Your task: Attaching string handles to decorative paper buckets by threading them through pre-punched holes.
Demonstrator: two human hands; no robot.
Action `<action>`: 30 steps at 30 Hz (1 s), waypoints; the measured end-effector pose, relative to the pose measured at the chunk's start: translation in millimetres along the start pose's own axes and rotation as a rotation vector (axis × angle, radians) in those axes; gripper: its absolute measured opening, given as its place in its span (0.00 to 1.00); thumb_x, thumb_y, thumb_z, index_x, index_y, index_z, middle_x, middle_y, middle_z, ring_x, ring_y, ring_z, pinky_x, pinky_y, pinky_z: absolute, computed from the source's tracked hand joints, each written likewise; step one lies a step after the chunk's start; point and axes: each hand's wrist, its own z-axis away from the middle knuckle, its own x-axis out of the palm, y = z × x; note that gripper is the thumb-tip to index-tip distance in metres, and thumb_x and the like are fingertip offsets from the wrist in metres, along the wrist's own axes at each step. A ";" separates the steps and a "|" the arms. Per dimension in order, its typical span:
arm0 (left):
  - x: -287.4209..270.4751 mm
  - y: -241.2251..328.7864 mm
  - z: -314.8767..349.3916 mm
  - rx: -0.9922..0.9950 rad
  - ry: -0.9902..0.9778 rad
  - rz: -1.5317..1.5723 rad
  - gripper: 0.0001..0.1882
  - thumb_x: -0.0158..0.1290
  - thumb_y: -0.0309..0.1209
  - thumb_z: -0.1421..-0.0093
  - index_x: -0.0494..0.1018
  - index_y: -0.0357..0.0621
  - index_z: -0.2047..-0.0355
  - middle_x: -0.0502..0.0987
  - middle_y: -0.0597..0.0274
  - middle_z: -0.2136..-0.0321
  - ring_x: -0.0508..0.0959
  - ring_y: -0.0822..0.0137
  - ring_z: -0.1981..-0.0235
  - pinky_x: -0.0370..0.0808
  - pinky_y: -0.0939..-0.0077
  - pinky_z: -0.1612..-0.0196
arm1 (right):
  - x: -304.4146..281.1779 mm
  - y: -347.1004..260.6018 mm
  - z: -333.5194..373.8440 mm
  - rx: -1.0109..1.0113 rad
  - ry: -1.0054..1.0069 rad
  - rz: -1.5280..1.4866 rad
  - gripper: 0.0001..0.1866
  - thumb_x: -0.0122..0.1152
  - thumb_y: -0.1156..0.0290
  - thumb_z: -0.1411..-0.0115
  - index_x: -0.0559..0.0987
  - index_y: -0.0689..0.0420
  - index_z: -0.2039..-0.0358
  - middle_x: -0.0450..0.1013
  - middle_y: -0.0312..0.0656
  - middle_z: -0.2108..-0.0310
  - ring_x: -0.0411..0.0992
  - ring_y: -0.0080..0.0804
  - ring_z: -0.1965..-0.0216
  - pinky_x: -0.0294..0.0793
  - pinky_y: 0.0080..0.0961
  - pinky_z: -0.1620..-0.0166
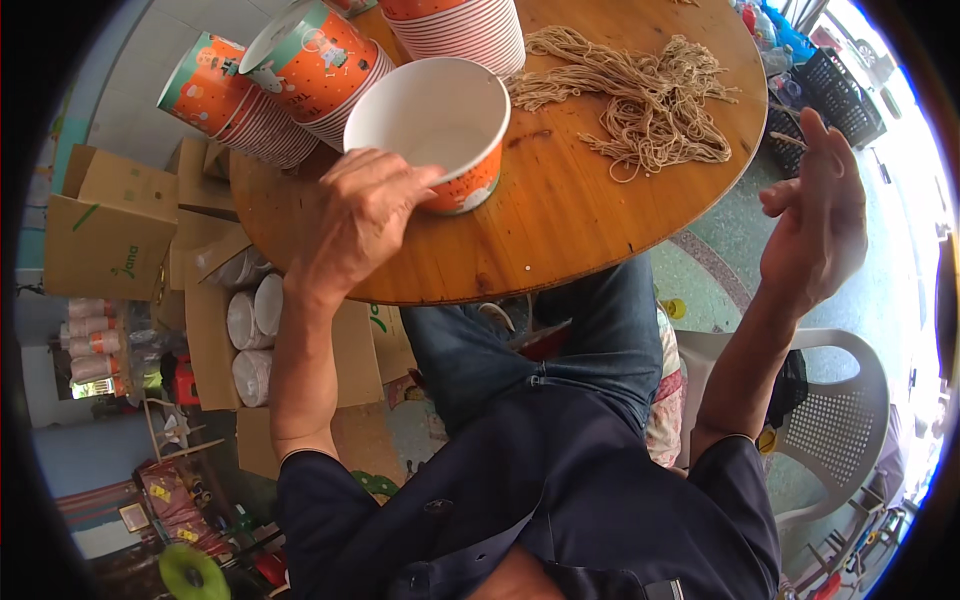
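A large paper bucket [478, 182], white inside and orange with a green band outside, stands at the near left part of the round wooden table. My left hand [365, 210] is closed on its near left side, at the rim; some fingertips are hidden. My right hand [820, 215] is raised off the table's right edge, its fingers stretched out and its thumb apart. A thin pale strand [787, 138] shows beside its fingers; whether the hand touches it I cannot tell. A loose heap of beige string [665, 100] lies on the table to the right of the bucket.
Nested stacks of similar buckets stand behind: a tilted left stack [215, 95], a middle stack [320, 65] and an upright stack [455, 35]. Open cardboard boxes [110, 225] are on the left, one holding white round containers [248, 320]. A plastic chair [835, 400] stands at right.
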 end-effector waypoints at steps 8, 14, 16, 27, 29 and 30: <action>22.2 60.3 -5.7 -0.108 0.078 0.050 0.13 0.65 0.26 0.43 0.83 0.40 0.56 0.79 0.57 0.71 0.82 0.54 0.69 0.80 0.61 0.65 | 21.3 -16.9 2.4 -0.064 0.093 0.341 0.14 0.57 0.70 0.27 0.81 0.65 0.48 0.85 0.48 0.64 0.78 0.23 0.79 0.77 0.18 0.72; 48.1 80.1 -32.0 -0.191 0.086 0.036 0.11 0.64 0.33 0.39 0.75 0.38 0.67 0.81 0.52 0.71 0.84 0.53 0.69 0.80 0.60 0.66 | 49.6 -50.7 40.6 0.015 -0.229 -0.359 0.10 0.48 0.73 0.25 0.75 0.65 0.60 0.78 0.49 0.74 0.73 0.24 0.83 0.72 0.17 0.77; 47.2 77.5 -32.5 -0.240 0.038 0.091 0.12 0.64 0.31 0.39 0.76 0.38 0.61 0.82 0.52 0.68 0.83 0.51 0.66 0.80 0.59 0.63 | 60.9 -60.2 53.2 0.065 -0.434 -0.487 0.04 0.51 0.82 0.30 0.75 0.69 0.60 0.80 0.52 0.72 0.74 0.24 0.82 0.72 0.18 0.79; 0.6 76.1 4.7 -0.260 0.209 0.496 0.23 0.65 0.23 0.41 0.77 0.39 0.44 0.83 0.57 0.53 0.82 0.64 0.54 0.77 0.71 0.48 | 89.1 -48.5 81.9 0.489 -0.594 0.106 0.06 0.69 0.75 0.36 0.84 0.65 0.63 0.74 0.36 0.81 0.67 0.12 0.79 0.65 0.16 0.76; -5.9 83.0 9.3 -0.255 0.216 0.517 0.23 0.65 0.24 0.41 0.77 0.39 0.44 0.83 0.58 0.53 0.82 0.65 0.54 0.77 0.72 0.49 | 93.2 -49.5 83.1 0.485 -0.620 0.111 0.06 0.69 0.75 0.37 0.85 0.64 0.62 0.75 0.38 0.81 0.68 0.13 0.79 0.67 0.17 0.75; -8.5 87.7 9.3 -0.249 0.200 0.619 0.23 0.65 0.25 0.40 0.77 0.38 0.44 0.83 0.58 0.54 0.82 0.66 0.54 0.77 0.72 0.49 | 94.4 -50.2 83.4 0.478 -0.640 0.121 0.06 0.69 0.74 0.37 0.86 0.63 0.61 0.77 0.39 0.81 0.70 0.14 0.79 0.69 0.18 0.74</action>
